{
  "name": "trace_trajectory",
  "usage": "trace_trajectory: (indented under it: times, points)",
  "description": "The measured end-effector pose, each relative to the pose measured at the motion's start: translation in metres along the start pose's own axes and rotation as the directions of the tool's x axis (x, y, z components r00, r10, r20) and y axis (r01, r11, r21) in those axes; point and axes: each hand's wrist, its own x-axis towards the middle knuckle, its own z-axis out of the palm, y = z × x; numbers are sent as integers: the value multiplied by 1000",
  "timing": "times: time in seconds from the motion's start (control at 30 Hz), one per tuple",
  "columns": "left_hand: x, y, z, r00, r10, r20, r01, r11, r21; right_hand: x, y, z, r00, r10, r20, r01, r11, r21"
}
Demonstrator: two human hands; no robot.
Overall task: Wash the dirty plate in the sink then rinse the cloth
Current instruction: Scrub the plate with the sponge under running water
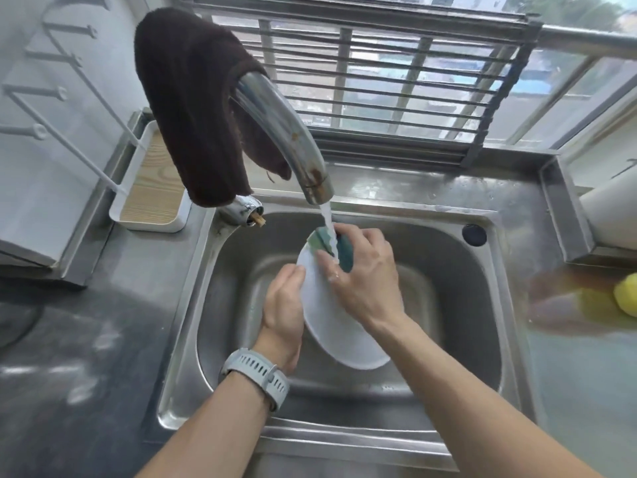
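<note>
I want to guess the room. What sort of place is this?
Most likely a home kitchen: a steel sink under a running faucet, a white plate being washed, and a window behind.

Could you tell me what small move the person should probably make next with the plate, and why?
Probably sweep the green cloth down the white plate: the right hand presses it only at the top edge under the water stream, while the left hand steadies the tilted plate over the sink.
</note>
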Motion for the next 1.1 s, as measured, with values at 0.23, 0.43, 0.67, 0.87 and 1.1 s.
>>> trace_trajectory:
  times: [0.23,0.43,0.67,0.87,1.1]
  points:
    - [7,6,-8,985,-143,-98,125,977,-174,-91,-1,-23,953,-229,198,246,967,-68]
    - [9,0,-9,984,-43,-173,31,997,-72,-86,48,-58,990,-88,109,93,995,-45]
    - [5,0,-3,971,119,-208,-82,981,176,8,53,-40,965,261,-34,-258,963,84]
    - [7,-10,3,955,204,-215,-131,941,311,4,-5,-1,999,-40,2,40,999,-27]
    - [4,-8,-7,940,94,-328,-5,965,262,-55,21,-11,974,-188,128,194,980,-34]
